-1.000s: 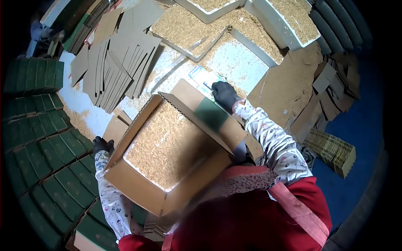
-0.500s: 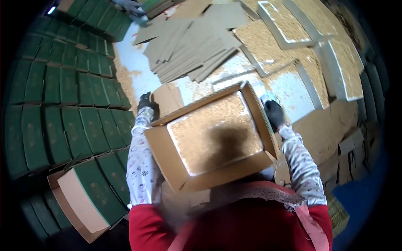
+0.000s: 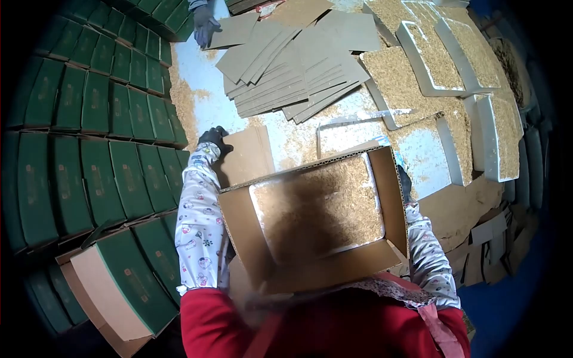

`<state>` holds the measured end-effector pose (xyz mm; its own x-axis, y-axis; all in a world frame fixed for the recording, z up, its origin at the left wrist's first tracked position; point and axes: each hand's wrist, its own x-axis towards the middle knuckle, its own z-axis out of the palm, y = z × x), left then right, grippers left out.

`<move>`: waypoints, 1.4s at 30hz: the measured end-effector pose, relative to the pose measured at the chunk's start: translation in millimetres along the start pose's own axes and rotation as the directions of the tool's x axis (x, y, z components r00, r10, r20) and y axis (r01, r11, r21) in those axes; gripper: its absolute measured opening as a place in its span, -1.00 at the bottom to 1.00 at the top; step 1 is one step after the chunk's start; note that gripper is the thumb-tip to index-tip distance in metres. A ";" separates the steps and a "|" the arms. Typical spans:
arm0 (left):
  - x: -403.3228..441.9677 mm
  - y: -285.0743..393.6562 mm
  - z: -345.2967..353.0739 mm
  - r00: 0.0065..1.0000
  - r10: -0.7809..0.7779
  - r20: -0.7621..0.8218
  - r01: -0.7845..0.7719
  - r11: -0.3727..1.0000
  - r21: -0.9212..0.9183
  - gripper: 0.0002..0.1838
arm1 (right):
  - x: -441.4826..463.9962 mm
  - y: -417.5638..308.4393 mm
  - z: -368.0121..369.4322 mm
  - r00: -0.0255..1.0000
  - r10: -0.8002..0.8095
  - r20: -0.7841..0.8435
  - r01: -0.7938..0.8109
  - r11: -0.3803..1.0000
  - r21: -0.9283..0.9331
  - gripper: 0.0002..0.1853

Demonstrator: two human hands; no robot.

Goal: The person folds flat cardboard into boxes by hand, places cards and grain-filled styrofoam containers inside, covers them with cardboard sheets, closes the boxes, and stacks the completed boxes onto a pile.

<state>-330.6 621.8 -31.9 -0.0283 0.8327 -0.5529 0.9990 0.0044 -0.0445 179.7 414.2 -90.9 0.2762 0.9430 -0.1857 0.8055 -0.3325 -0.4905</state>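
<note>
An open cardboard box (image 3: 245,238) is in front of my chest, tilted. Inside it lies a white-edged block of tan, shredded-looking material (image 3: 352,197), partly in shadow. My left hand (image 3: 216,138), dark-gloved, rests with its fingers apart at the upper left corner of a flat brown cardboard piece (image 3: 248,146). Beyond the box's right wall is my right hand (image 3: 405,184), also dark-gloved and mostly hidden by that wall; its fingers do not show. A small blue-and-white item (image 3: 382,141) shows just above the box's upper right corner, and I cannot tell whether the hand holds it.
Green boxes (image 3: 89,173) stand in stacked rows on the left. Grey cardboard sheets (image 3: 298,65) spread over the white table (image 3: 200,68). White-sided trays of tan material (image 3: 430,59) fill the right. Another person's gloved hand (image 3: 205,27) is at the top.
The box and the view have shifted, so the box sits lower and further right, and its wall covers more of my right hand. The other person's hand has come further into view.
</note>
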 end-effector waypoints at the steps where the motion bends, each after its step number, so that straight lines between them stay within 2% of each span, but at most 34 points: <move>1: 0.9 -5.5 -0.8 0.999 0.026 0.026 -0.027 0.999 0.040 -0.29 | -0.8 1.2 1.6 0.999 -0.020 -0.039 0.020 1.000 0.003 -0.79; 4: -1.6 -30.4 -9.7 0.991 0.089 0.103 -0.105 0.982 0.155 -0.31 | 2.3 11.8 10.7 0.998 -0.060 -0.036 0.060 0.998 -0.020 -0.77; 5: -16.8 -31.9 -26.7 0.992 0.047 0.116 -0.059 0.993 0.103 -0.35 | 2.7 14.3 11.1 0.996 -0.070 -0.048 0.069 0.997 -0.018 -0.76; 7: -45.1 -56.2 -41.4 0.943 0.208 -0.261 -0.227 0.973 -0.048 -0.55 | -0.4 15.0 4.0 0.994 -0.061 -0.086 0.070 0.991 0.110 -0.75; 8: -106.8 -22.8 -86.6 0.935 0.121 -0.333 -0.182 0.970 -0.159 -0.59 | 4.5 20.8 5.2 0.997 -0.065 -0.031 0.068 0.991 0.114 -0.75; 10: -197.4 23.2 -123.0 0.752 0.133 -0.646 -0.239 0.968 -0.080 -0.68 | 16.2 20.7 -11.3 0.997 -0.073 -0.030 0.077 0.976 0.206 -0.77; 12: -295.8 107.1 -141.6 0.535 0.266 -0.802 -0.304 0.946 0.111 -0.81 | 9.6 -16.4 -60.4 0.996 -0.073 -0.047 0.086 0.885 0.457 -0.89; 13: -318.2 130.3 -125.9 0.460 0.369 -0.808 -0.470 0.873 0.131 -0.78 | 16.3 -15.1 -72.9 0.997 -0.067 -0.034 0.075 0.833 0.548 -0.90; 14: -338.1 161.4 -114.6 0.465 0.487 -0.739 -0.616 0.778 0.125 -0.82 | 9.5 -38.3 -98.8 0.988 -0.115 -0.104 0.155 0.711 0.686 -0.88; 15: -350.8 185.7 -93.4 0.640 0.575 -0.510 -0.610 0.783 0.117 -0.80 | -2.6 -74.7 -130.9 0.972 -0.153 -0.179 0.235 0.559 0.795 -0.86; 16: -352.7 206.5 -56.0 0.602 0.640 -0.477 -0.603 0.756 0.254 -0.77 | -13.7 -99.4 -155.9 0.914 -0.262 -0.310 0.406 0.630 0.662 -0.85; 17: -355.0 213.2 -43.7 0.568 0.722 -0.396 -0.704 0.675 0.220 -0.83 | -26.4 -122.5 -177.5 0.826 -0.384 -0.413 0.558 0.666 0.495 -0.83; 18: -349.5 215.7 -30.0 0.666 0.726 -0.171 -0.716 0.687 0.124 -0.84 | -44.4 -150.3 -195.8 0.709 -0.529 -0.466 0.701 0.603 0.382 -0.81; 19: -342.3 216.1 -20.6 0.668 0.719 -0.192 -0.711 0.693 0.123 -0.84 | -61.1 -173.3 -202.7 0.569 -0.655 -0.498 0.818 0.511 0.263 -0.78; 21: -327.1 212.8 -5.6 0.645 0.764 0.001 -0.763 0.644 0.065 -0.79 | -79.8 -193.9 -190.1 0.209 -0.886 -0.414 0.952 0.281 -0.121 -0.76; 22: -319.7 211.4 7.9 0.693 0.721 -0.013 -0.721 0.693 0.027 -0.78 | -91.0 -208.0 -179.9 0.274 -0.961 -0.038 0.950 0.277 -0.145 -0.77; 23: -320.4 211.8 6.5 0.736 0.677 -0.024 -0.677 0.736 -0.012 -0.75 | -98.7 -214.5 -172.2 0.310 -0.887 0.342 0.949 0.266 -0.171 -0.77; 25: -329.5 198.1 -10.9 0.774 0.614 0.154 -0.613 0.788 -0.060 -0.65 | -106.3 -197.6 -154.7 0.355 -0.714 0.603 0.935 0.259 -0.243 -0.78; 26: -340.4 180.7 -22.1 0.793 0.605 0.077 -0.602 0.796 -0.065 -0.60 | -102.5 -192.6 -166.2 0.311 -0.727 0.613 0.950 0.217 -0.225 -0.78; 27: -338.0 144.1 -16.3 0.620 0.757 -0.206 -0.775 0.632 -0.009 -0.59 | -93.5 -188.1 -174.8 0.204 -0.845 0.495 0.979 0.173 -0.110 -0.76; 28: -351.4 121.5 -40.2 0.637 0.733 -0.238 -0.758 0.651 -0.022 -0.52 | -91.6 -181.7 -199.2 0.208 -0.961 0.181 0.974 0.220 0.051 -0.70; 29: -364.4 97.9 -50.0 0.593 0.712 -0.376 -0.746 0.662 0.076 -0.39 | -79.5 -163.7 -213.5 0.246 -0.967 0.061 0.965 0.250 0.075 -0.58; 30: -365.2 81.1 -56.8 0.687 0.627 -0.367 -0.683 0.730 -0.029 -0.35 | -81.7 -157.9 -239.2 0.321 -0.943 0.086 0.947 0.321 -0.012 -0.39; 31: -355.0 67.3 -46.5 0.687 0.604 -0.405 -0.684 0.725 -0.079 -0.32 | -69.8 -139.5 -234.5 0.410 -0.901 0.145 0.891 0.429 0.149 -0.24; 33: -323.7 79.2 -24.3 0.518 0.693 -0.502 -0.811 0.585 -0.029 -0.28 | -61.2 -132.8 -197.0 0.565 -0.769 0.299 0.698 0.639 0.324 -0.04; 34: -317.9 98.2 -15.4 0.478 0.714 -0.512 -0.820 0.571 0.030 -0.28 | -59.3 -135.4 -176.6 0.607 -0.696 0.384 0.658 0.711 0.248 0.06; 35: -312.3 122.3 -5.2 0.438 0.735 -0.517 -0.827 0.555 0.088 -0.28 | -64.1 -143.0 -152.9 0.659 -0.667 0.347 0.655 0.736 0.170 0.07; 36: -301.4 141.0 12.8 0.561 0.715 -0.417 -0.732 0.664 0.155 -0.25 | -62.1 -134.1 -119.4 0.609 -0.776 0.165 0.765 0.629 0.138 0.08; 37: -302.2 146.8 22.8 0.658 0.598 -0.458 -0.651 0.757 0.051 -0.18 | -59.1 -125.2 -91.5 0.512 -0.859 -0.017 0.857 0.510 0.077 0.09; 38: -303.3 141.7 34.5 0.734 0.371 -0.569 -0.519 0.847 -0.117 -0.15 | -64.4 -126.4 -81.3 0.746 -0.659 -0.089 0.643 0.680 0.354 0.06; 39: -302.9 131.2 51.4 0.766 0.116 -0.633 -0.378 0.877 -0.297 -0.12 | -67.7 -126.6 -70.4 0.915 -0.397 -0.065 0.351 0.708 0.613 0.04; 40: -285.0 111.0 96.5 0.754 0.053 -0.655 -0.459 0.755 -0.468 -0.17 | -53.8 -107.8 -39.8 0.965 -0.248 -0.084 0.219 0.589 0.778 -0.10; 41: -265.5 92.9 147.6 0.746 -0.011 -0.666 -0.530 0.597 -0.602 -0.21 | -72.6 -125.3 -61.4 0.971 -0.186 0.148 -0.068 0.380 0.923 -0.27; 42: -263.5 90.9 188.4 0.902 -0.082 -0.425 -0.408 0.167 -0.898 -0.29 | -89.2 -140.0 -77.6 0.936 -0.187 0.298 -0.235 0.300 0.925 -0.37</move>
<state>-238.9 298.4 -47.0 -0.0930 0.9855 -0.1416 0.2097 0.1584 0.9648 82.9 377.8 60.4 -0.0481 0.9405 -0.3363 -0.3085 -0.3342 -0.8906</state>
